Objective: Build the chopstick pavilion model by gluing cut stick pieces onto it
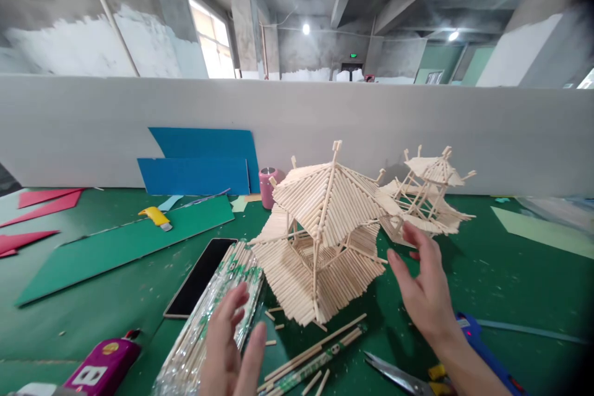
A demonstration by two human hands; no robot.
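Note:
A pavilion model built of wooden chopsticks (320,216) stands on the green table in front of me, with a sloped roof over a flared lower tier. To its right, my right hand (424,284) is raised with thumb and fingers apart, holding nothing. My left hand (232,343) hovers at the lower middle over the packs of wrapped chopsticks (208,309), fingers spread and also without anything in them. Loose chopsticks (315,352) and short cut pieces lie between my hands. Behind the right hand stands a smaller chopstick pavilion (429,192).
Pliers (394,374) and a blue glue gun (482,346) lie near my right forearm. A black phone (199,278), yellow cutter (158,218) and purple device (104,365) are on the left. A pink can (268,187) and blue boards (199,176) stand by the white partition (69,130).

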